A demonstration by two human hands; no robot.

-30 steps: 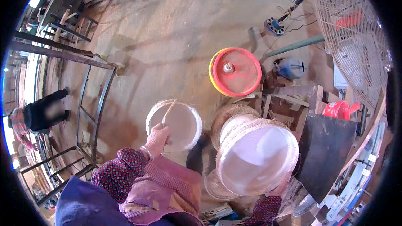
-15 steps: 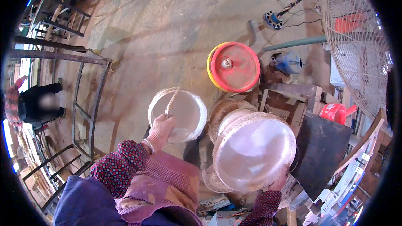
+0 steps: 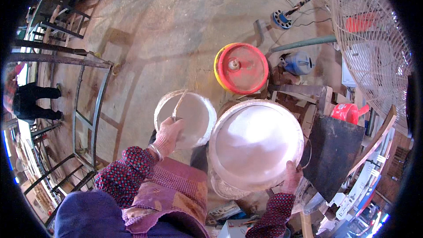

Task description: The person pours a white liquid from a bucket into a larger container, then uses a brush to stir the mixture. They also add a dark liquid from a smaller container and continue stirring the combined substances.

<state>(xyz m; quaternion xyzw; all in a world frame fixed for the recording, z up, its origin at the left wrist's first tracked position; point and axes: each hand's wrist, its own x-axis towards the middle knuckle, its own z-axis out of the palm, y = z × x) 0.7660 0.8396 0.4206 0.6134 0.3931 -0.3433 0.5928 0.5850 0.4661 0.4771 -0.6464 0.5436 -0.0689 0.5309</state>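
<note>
My left hand (image 3: 169, 137) is closed round the pale handle (image 3: 179, 104) of a smaller white bucket (image 3: 210, 115), which has greyish-white contents (image 3: 194, 121). Beside it, to the right, a larger white-crusted bucket (image 3: 213, 150) is filled with smooth white liquid (image 3: 255, 150). At its lower right rim, my right hand (image 3: 291, 178) grips the edge, with fingers partly hidden by the bucket. A thin wire handle (image 3: 308, 152) sticks out on that side. What supports the larger bucket is mostly hidden beneath it.
Beyond the buckets stands a red-lidded yellow bucket (image 3: 244, 68). A blue container (image 3: 298, 64), dark board (image 3: 337, 150), red pail (image 3: 346, 113) and large wire fan guard (image 3: 365, 31) are at right. A metal frame (image 3: 97, 110) is at left, with another person (image 3: 35, 101) behind it.
The larger bucket has shifted left and tipped more level, covering the brown rim behind it. My right hand has come up with its rim. My left hand and the smaller bucket have barely moved.
</note>
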